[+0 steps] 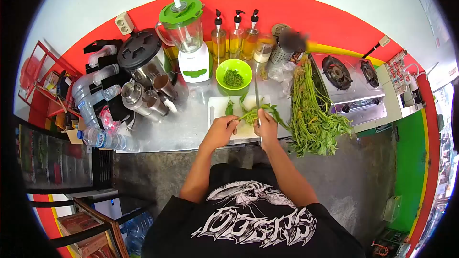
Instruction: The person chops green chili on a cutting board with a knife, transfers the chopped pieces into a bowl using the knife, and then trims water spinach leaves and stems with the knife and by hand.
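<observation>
My left hand is closed in a pinch on the pale stem end of some leafy greens, over the white cutting board. Wrapped round the handle of a knife, my right hand is at the board's right side, with the blade pointing away from me. A loose green leaf lies on the board near my left hand. Beyond the board, a lime-green bowl holds finely chopped greens.
A big bunch of leafy stalks lies right of the board, beside a gas stove. Behind stand a blender and pump bottles. Metal containers and a water bottle are at the left.
</observation>
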`<control>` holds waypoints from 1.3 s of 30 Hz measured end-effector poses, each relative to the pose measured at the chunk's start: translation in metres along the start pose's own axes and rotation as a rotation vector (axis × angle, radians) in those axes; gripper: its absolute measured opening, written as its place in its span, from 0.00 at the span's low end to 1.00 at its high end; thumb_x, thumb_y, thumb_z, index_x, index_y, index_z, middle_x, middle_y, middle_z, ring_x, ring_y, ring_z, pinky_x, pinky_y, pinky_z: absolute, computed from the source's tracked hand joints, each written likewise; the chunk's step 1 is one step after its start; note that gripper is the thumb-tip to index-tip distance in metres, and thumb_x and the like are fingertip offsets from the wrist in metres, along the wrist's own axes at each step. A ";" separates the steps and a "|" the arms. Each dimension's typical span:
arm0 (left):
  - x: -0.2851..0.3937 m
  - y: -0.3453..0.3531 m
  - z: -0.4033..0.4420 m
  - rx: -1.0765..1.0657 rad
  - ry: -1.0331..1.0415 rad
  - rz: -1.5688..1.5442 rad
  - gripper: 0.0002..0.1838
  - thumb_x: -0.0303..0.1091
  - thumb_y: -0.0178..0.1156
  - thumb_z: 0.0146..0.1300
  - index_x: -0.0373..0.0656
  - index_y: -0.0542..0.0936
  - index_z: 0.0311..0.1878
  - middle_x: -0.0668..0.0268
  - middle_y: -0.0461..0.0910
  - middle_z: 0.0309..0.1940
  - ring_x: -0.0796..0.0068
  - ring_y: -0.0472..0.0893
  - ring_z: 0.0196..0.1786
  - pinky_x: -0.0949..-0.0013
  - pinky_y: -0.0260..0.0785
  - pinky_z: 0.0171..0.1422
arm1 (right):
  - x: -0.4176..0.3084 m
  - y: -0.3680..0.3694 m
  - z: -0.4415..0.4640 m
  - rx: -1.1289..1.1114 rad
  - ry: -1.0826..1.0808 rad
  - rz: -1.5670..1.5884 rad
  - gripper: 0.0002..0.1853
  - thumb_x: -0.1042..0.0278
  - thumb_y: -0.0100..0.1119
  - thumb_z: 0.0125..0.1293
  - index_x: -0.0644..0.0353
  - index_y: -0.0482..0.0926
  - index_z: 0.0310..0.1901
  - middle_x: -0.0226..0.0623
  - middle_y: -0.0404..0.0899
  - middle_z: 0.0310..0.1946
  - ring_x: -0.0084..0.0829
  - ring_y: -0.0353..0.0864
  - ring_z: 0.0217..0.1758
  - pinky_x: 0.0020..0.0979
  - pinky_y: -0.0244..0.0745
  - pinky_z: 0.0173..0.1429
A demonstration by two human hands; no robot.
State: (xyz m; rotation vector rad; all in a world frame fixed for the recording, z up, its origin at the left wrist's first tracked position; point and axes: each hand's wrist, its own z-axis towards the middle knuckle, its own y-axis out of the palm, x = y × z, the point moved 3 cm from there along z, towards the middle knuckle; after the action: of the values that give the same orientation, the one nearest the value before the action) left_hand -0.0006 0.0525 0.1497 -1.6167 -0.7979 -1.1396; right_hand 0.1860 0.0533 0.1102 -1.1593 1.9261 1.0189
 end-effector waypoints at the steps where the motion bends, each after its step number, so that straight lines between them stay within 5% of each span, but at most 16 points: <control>1: -0.006 0.002 -0.001 -0.004 0.006 0.032 0.13 0.32 0.55 0.74 0.32 0.82 0.47 0.64 0.81 0.24 0.77 0.76 0.27 0.69 0.68 0.35 | 0.012 0.000 0.006 0.041 -0.027 -0.042 0.15 0.54 0.55 0.78 0.58 0.79 0.40 0.28 0.72 0.20 0.18 0.64 0.14 0.22 0.56 0.20; 4: -0.021 0.003 -0.006 -0.017 0.012 0.092 0.13 0.31 0.55 0.73 0.32 0.83 0.48 0.64 0.81 0.24 0.77 0.76 0.27 0.68 0.69 0.35 | 0.044 -0.008 0.022 0.056 -0.140 -0.219 0.15 0.55 0.55 0.78 0.58 0.80 0.41 0.27 0.72 0.20 0.19 0.65 0.15 0.23 0.57 0.21; 6: -0.023 0.000 -0.011 -0.006 0.019 0.057 0.12 0.32 0.56 0.71 0.33 0.83 0.46 0.56 0.82 0.24 0.65 0.81 0.27 0.62 0.72 0.35 | 0.081 -0.024 0.059 0.086 -0.278 -0.277 0.15 0.54 0.56 0.77 0.59 0.81 0.42 0.27 0.72 0.20 0.19 0.65 0.15 0.23 0.59 0.22; 9: -0.010 -0.023 -0.024 0.062 -0.052 0.065 0.13 0.32 0.55 0.72 0.33 0.84 0.49 0.57 0.82 0.24 0.67 0.81 0.27 0.63 0.72 0.36 | 0.094 -0.074 0.093 0.309 -0.416 -0.699 0.16 0.53 0.57 0.76 0.59 0.82 0.47 0.27 0.72 0.20 0.18 0.64 0.15 0.24 0.59 0.21; 11: -0.015 -0.039 -0.028 0.144 -0.090 0.087 0.15 0.32 0.54 0.72 0.33 0.83 0.52 0.57 0.83 0.25 0.67 0.82 0.28 0.65 0.73 0.38 | 0.049 -0.064 0.060 0.181 -0.077 -0.282 0.18 0.52 0.57 0.76 0.60 0.82 0.49 0.27 0.72 0.21 0.19 0.63 0.15 0.26 0.58 0.20; 20: -0.143 -0.059 0.000 0.427 -0.116 0.152 0.18 0.29 0.52 0.71 0.36 0.80 0.59 0.46 0.85 0.42 0.51 0.85 0.46 0.56 0.75 0.54 | 0.052 -0.031 0.034 -0.157 0.241 -0.390 0.19 0.50 0.50 0.80 0.60 0.75 0.48 0.30 0.70 0.23 0.19 0.61 0.15 0.25 0.54 0.19; 27: -0.181 -0.063 0.001 0.495 -0.143 0.345 0.26 0.26 0.64 0.61 0.34 0.76 0.64 0.46 0.80 0.51 0.46 0.80 0.54 0.51 0.70 0.61 | 0.065 -0.033 0.041 -0.220 0.147 -0.527 0.19 0.49 0.49 0.80 0.59 0.74 0.44 0.28 0.68 0.22 0.18 0.60 0.16 0.26 0.55 0.18; 30: -0.190 -0.055 -0.008 0.561 -0.066 0.437 0.27 0.27 0.67 0.57 0.36 0.77 0.62 0.50 0.79 0.54 0.50 0.77 0.58 0.52 0.69 0.62 | 0.064 -0.042 0.052 -0.220 -0.133 -0.906 0.22 0.50 0.51 0.78 0.65 0.80 0.48 0.42 0.81 0.25 0.36 0.80 0.29 0.38 0.75 0.37; 32: -0.176 -0.051 -0.019 0.586 -0.072 0.477 0.27 0.28 0.68 0.55 0.38 0.78 0.61 0.51 0.79 0.54 0.50 0.76 0.58 0.51 0.68 0.63 | 0.050 -0.038 0.038 -0.256 -0.135 -1.062 0.21 0.52 0.52 0.77 0.65 0.80 0.50 0.49 0.82 0.30 0.42 0.82 0.36 0.42 0.74 0.45; 38: -0.178 -0.043 -0.056 0.655 -0.189 0.486 0.28 0.33 0.73 0.51 0.44 0.80 0.58 0.55 0.78 0.53 0.47 0.74 0.56 0.51 0.66 0.64 | 0.042 -0.073 0.013 -0.072 -0.201 -0.902 0.23 0.56 0.59 0.73 0.59 0.74 0.63 0.50 0.82 0.32 0.41 0.81 0.34 0.41 0.73 0.43; 39: -0.175 -0.043 -0.063 0.682 -0.189 0.506 0.27 0.33 0.74 0.51 0.45 0.80 0.57 0.56 0.77 0.53 0.48 0.73 0.56 0.51 0.66 0.64 | 0.050 -0.088 0.017 -0.040 -0.320 -0.894 0.24 0.63 0.58 0.74 0.57 0.70 0.68 0.33 0.77 0.25 0.25 0.72 0.26 0.33 0.68 0.33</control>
State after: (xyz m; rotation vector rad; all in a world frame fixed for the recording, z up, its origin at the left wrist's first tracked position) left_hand -0.1184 0.0094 0.0058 -1.2388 -0.7302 -0.3003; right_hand 0.2490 0.0215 0.0357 -1.5450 0.9540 0.6743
